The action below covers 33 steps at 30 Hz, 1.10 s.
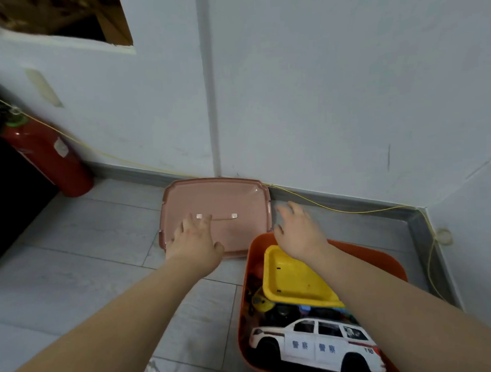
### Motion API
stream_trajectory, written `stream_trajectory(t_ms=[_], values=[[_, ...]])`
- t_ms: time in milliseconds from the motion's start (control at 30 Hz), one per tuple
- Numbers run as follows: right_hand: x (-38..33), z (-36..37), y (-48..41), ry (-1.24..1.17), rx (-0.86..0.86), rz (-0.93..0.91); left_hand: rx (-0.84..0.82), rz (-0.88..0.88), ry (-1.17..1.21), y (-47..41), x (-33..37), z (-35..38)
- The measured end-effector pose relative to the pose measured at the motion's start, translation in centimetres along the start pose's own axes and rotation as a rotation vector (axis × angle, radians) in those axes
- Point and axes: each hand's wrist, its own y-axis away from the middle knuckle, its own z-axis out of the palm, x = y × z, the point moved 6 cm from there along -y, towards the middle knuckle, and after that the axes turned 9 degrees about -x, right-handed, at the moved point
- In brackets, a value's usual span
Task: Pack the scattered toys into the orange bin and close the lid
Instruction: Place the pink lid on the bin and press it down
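The orange bin [244,292] stands open on the floor at the lower right. It holds a white police car [310,344], a yellow toy tray [293,282] and several smaller toys beneath them. Its pinkish lid [233,199] lies inside-up on the floor against the wall, just left of and beyond the bin. My left hand [194,238] hovers over the lid's near left part with fingers spread. My right hand [299,230] is above the bin's far rim, next to the lid's right edge, fingers apart. Neither hand holds anything.
A red fire extinguisher [47,156] leans in the left corner. A yellow cord [338,208] runs along the grey baseboard and down the right corner. A white wall closes off the back and right. Grey floor tiles [73,263] spread to the left of the bin.
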Motion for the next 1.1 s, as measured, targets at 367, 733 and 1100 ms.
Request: stream_trajectory(t_ms=[367,733,1100], values=[[-2.9,3.2,-10.8,0.004,-0.316,0.179,0.131,-0.033,0.185,-4.1,-3.7,-2.4],[0.5,7.3,-15.1,-0.505,-0.407,0.345,0.042,-0.024,0.188,-5.7,-5.7,-0.6],[-0.1,8.6,-15.3,-0.888,-0.404,0.397,0.039,-0.035,0.063,-5.3,-7.0,-0.3]])
